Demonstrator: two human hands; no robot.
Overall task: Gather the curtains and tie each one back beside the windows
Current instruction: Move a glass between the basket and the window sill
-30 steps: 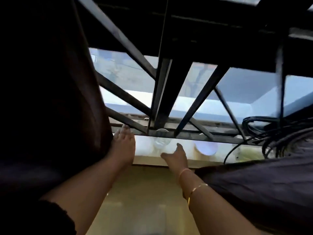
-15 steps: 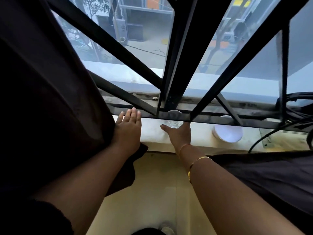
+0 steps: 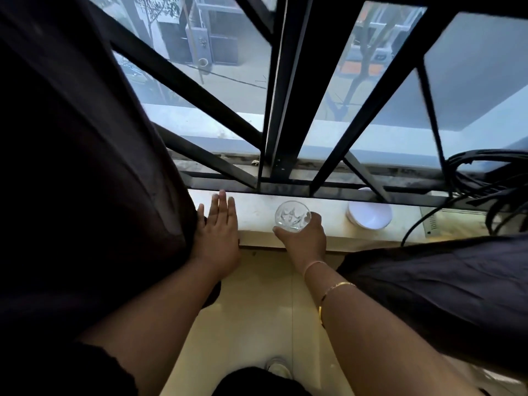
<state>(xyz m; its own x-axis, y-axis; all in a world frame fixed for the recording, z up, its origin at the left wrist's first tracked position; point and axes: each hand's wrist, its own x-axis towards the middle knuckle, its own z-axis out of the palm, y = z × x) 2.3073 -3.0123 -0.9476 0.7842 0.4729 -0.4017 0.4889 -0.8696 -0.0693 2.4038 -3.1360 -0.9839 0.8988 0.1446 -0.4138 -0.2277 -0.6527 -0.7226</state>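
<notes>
Left curtain (image 3: 85,167) hanging down left side of window, long axis running top-left down past sill (image 3: 257,212). Left hand (image 3: 218,238) lying flat over sill edge, fingers straight and pointing at window, its side touching left curtain. Right hand (image 3: 305,238) gripping clear glass (image 3: 292,216) on sill, fingers curling round it. Right curtain (image 3: 443,290) slanting across lower right, long axis running from sill toward bottom-right.

Black-barred window (image 3: 288,110) above a pale sill (image 3: 257,211), cream tiled floor (image 3: 257,310), grey daylight
</notes>
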